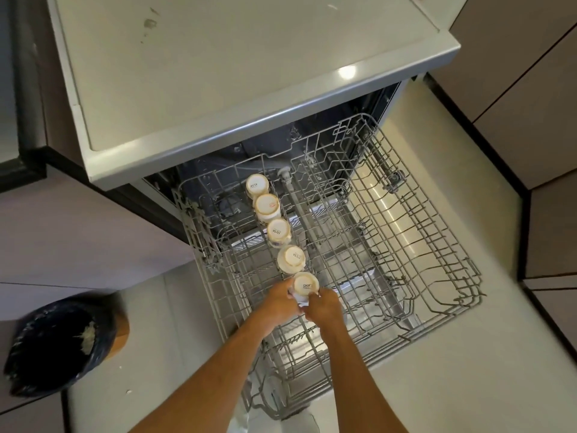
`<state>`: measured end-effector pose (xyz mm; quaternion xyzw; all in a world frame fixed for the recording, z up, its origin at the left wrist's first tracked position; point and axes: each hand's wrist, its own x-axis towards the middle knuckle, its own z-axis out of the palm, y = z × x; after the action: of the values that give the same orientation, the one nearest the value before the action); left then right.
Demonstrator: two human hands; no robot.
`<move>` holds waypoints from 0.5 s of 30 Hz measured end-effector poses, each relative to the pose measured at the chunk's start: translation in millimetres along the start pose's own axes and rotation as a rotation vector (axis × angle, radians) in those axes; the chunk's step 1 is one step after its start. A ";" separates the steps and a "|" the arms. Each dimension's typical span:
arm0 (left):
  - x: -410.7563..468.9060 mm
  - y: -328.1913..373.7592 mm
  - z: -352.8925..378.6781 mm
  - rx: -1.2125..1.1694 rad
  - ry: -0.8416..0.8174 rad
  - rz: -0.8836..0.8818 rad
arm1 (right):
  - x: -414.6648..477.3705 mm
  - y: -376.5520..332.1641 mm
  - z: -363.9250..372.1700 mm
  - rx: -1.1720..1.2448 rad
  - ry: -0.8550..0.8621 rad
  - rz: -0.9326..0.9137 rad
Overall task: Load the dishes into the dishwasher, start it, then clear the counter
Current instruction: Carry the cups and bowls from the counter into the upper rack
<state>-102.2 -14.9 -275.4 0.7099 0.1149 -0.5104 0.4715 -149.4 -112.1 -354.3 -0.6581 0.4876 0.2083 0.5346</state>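
Five in one row, all upside down, back to front: first cup (257, 185), second cup (267, 207), third cup (278, 232), fourth cup (292, 259), nearest cup (306, 285). Cream sides, pale round bases ringed in tan; dark lettering on four, a reddish mark on the second. All set in the left part of one grey wire rack (406, 232), pulled out of the open dishwasher (249, 89). Two hands on the nearest cup: left hand (279, 303) with fingers curled round its side, right hand (324, 307) gripping the other side. One black-lined bin (59, 342) on the floor, far left
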 end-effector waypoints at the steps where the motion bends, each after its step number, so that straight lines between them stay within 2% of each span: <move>1: 0.5 -0.7 -0.4 0.006 0.007 0.009 | 1.3 1.0 -0.6 0.000 -0.009 -0.006; 6: -13.2 -0.6 -3.2 0.055 0.074 0.009 | -9.4 -1.9 -13.8 0.021 -0.012 -0.021; 15: -96.9 25.0 -31.5 0.045 0.217 0.125 | -94.5 -78.8 -43.8 -0.083 -0.149 -0.252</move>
<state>-110.5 27.5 -179.8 0.7770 0.1094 -0.4027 0.4712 -133.5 -115.9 -224.7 -0.7185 0.3508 0.2078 0.5635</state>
